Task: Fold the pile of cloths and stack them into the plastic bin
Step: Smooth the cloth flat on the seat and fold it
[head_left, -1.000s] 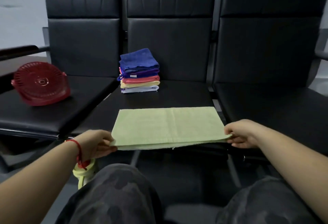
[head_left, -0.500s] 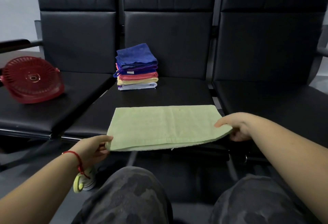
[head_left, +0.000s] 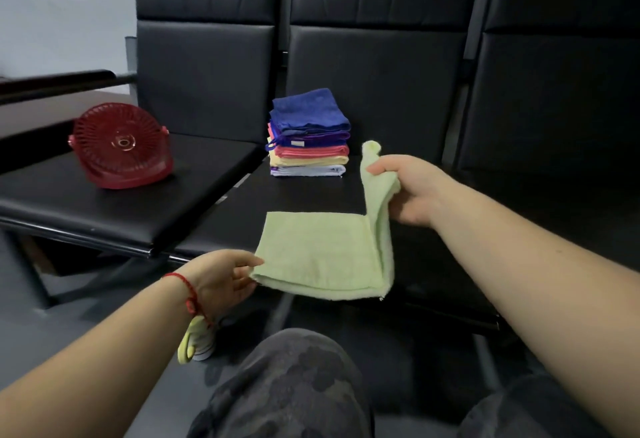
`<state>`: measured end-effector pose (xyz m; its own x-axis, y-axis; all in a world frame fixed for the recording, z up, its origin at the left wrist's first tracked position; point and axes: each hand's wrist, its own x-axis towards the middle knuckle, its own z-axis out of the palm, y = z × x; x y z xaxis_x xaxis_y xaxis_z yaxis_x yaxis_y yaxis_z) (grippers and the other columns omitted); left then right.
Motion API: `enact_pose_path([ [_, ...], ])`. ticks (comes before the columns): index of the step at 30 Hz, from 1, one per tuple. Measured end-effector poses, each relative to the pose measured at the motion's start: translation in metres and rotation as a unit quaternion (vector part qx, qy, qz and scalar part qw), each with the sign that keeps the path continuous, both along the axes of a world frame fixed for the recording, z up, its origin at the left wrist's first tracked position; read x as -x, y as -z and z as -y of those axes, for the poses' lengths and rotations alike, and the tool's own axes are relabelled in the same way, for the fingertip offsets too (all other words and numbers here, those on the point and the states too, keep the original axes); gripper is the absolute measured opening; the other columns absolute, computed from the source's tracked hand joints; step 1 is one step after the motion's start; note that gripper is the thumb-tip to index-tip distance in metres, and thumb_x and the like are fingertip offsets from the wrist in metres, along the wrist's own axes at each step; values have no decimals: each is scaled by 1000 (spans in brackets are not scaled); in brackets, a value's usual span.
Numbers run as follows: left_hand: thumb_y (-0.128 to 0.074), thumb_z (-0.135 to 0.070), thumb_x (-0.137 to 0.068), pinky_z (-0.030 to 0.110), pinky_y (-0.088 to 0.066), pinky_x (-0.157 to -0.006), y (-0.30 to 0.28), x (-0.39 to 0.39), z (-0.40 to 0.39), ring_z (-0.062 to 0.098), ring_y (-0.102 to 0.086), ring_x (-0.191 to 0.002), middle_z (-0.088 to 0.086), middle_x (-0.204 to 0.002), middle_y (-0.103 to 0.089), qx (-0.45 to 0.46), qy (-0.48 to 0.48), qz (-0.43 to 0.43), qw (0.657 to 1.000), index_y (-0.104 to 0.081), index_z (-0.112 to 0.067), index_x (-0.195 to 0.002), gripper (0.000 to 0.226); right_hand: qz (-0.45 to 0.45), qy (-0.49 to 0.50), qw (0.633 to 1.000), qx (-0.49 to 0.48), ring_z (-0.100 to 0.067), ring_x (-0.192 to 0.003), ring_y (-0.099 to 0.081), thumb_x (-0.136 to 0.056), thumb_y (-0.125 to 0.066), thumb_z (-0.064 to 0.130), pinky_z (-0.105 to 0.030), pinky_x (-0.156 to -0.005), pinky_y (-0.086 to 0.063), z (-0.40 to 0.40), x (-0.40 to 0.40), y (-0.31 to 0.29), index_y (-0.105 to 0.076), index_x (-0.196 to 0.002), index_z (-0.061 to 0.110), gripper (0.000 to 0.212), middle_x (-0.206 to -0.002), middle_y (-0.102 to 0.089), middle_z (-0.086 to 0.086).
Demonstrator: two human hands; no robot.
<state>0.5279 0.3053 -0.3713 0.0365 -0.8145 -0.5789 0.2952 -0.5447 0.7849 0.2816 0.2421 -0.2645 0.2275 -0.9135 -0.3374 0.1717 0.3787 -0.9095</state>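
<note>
Light green cloth [head_left: 311, 254] lies on the middle black seat [head_left: 304, 202], near its front edge; already doubled over, two layers showing along the near hem; its right end is lifted upright off the seat.

Right hand [head_left: 410, 191] holds that raised end; fingers curled round the cloth's edge, thumb on the near face, fabric pinched between them; a small corner pokes up above the fingers.

Left hand [head_left: 225, 280] is at the cloth's near left corner; fingers loosely extended and slightly spread, tips touching the corner; whether the thumb is under the fabric I cannot tell; red string bracelet [head_left: 185, 290] on that wrist.

Behind the green cloth, toward the seat back, a stack of folded cloths [head_left: 308, 136]; dark blue on top, then purple, pink, pale yellow, white at the bottom; stack stands apart from the green cloth.

On the seat to the left, a red plastic basket [head_left: 119, 146] tipped on its side, slatted base facing out.

Below, the person's knees in dark patterned trousers [head_left: 291, 385]; a yellow-and-white shoe [head_left: 195, 344] on the floor beside the left wrist.
</note>
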Motion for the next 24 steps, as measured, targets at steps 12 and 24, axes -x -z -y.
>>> enact_pose_path([
  [12,-34,-38,-101,25,-35,-57,-4,-6,3,16,-33,-58,3,-69,-33,36,14,-6,999,-42,-17,-68,39,-201,-48,977,48,-14,-57,-51,-87,-57,4,-22,-49,-45,-15,-92,60,-57,-91,10,7,-79,-53,-6],
  [24,-58,-1,-88,28,-43,-55,-12,7,4,15,-43,-54,6,-71,-50,120,-3,121,985,-49,-13,-91,15,-331,-18,941,-65,-16,-66,-58,-86,-65,25,-25,-52,-46,-22,-15,66,-58,-90,11,16,-79,-61,-4],
])
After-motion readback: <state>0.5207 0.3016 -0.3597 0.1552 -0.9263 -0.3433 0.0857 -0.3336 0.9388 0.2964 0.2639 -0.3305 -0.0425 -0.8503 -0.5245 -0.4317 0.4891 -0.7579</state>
